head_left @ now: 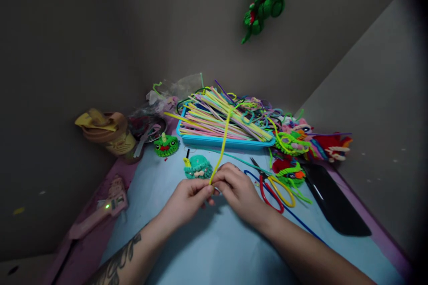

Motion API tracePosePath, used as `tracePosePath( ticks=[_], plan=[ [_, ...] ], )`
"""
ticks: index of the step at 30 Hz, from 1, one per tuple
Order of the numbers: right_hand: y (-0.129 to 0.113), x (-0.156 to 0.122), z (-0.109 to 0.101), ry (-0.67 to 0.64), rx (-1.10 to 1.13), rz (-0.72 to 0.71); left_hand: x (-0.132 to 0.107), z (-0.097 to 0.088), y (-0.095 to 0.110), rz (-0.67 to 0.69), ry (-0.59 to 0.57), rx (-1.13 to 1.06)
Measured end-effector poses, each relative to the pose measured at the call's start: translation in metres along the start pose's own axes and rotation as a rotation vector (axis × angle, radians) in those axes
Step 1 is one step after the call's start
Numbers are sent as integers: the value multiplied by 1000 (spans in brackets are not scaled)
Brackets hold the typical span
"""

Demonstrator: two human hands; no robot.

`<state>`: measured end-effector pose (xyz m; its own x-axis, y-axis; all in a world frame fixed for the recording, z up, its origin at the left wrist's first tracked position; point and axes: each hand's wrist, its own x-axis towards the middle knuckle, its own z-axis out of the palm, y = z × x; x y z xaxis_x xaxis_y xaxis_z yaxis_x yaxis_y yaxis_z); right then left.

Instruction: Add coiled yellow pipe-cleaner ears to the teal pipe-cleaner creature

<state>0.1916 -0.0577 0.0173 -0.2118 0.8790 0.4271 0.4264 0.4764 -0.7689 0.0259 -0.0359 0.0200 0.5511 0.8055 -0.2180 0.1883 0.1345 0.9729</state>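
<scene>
A long yellow pipe cleaner (223, 147) rises from between my fingertips and curves over at its top, in front of the tray. Its lower end is pinched by my left hand (192, 198), closed with thumb against fingers. Touching it from the other side, my right hand (238, 189) is closed on the same pipe cleaner. Just beyond my fingers sits a teal fuzzy figure (198, 167) with a yellow piece on it. To the right of my right hand lie scissors (272, 189) with one red and one yellow handle.
A blue tray (227, 143) full of pastel pipe cleaners stands at the back. Left are a green fuzzy figure (166, 145), a pink glue gun (113, 205) with a green light and a cup (112, 136). Right are colourful figures (289, 171) and a black flat object (337, 202).
</scene>
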Motion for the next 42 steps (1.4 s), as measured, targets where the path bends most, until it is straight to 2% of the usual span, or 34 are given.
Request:
tracePosePath(
  ticks=[9, 12, 15, 18, 21, 24, 28, 32, 36, 42],
  plan=[
    [2, 1, 5, 20, 51, 113, -1, 8, -1, -75, -5, -29],
    [5, 2, 6, -19, 288, 257, -1, 7, -4, -104, -49, -122],
    [9, 3, 6, -110, 585, 364, -3, 4, -4, -145, -118, -280],
    [12, 4, 7, -167, 711, 389, -6, 2, -1, -215, -187, -429],
    [13, 4, 8, -146, 740, 361, -7, 1, 1, -273, -271, -535],
    [15, 4, 7, -111, 736, 338, -5, 2, 1, -256, -229, -541],
    [20, 4, 4, -34, 698, 352, -2, 7, 1, -108, -14, -350],
    [21, 4, 4, 23, 572, 272, -2, 12, 1, 39, 194, -45],
    [18, 4, 7, 22, 535, 252, -5, 14, -2, 125, 237, 210],
    [15, 4, 11, 16, 545, 270, -8, 12, -8, 247, 282, 464]
  ],
)
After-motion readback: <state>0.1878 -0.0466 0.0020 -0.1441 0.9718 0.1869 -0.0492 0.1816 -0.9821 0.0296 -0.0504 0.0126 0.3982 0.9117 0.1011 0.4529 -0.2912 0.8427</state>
